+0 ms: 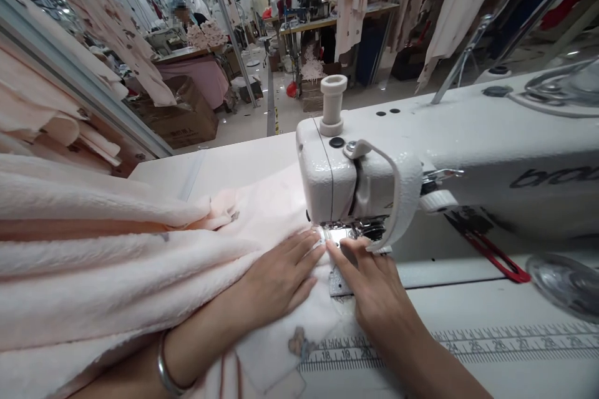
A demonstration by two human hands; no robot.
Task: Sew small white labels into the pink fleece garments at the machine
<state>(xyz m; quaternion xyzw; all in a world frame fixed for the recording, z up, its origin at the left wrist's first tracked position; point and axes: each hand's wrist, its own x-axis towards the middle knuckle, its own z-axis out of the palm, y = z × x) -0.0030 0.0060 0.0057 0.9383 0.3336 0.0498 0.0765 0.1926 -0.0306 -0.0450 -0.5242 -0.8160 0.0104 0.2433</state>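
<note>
Pale pink fleece fabric (140, 280) covers the left side of the table and runs under the head of a white sewing machine (374, 181). My left hand (281, 274) lies flat on the fabric, fingers stretched toward the needle area. Just right of the needle area is my right hand (369, 274), its index finger extended to the fabric edge and its other fingers bent beside the metal plate. The right fingers are spread, with nothing visible held in them. The needle itself is hidden behind the machine head.
Red-handled snips (500, 259) lie under the machine arm, near a clear round dish (566, 287). A printed ruler scale (491, 346) runs along the table front. Behind are a cardboard box (182, 112), hanging pink fabric and people at other machines.
</note>
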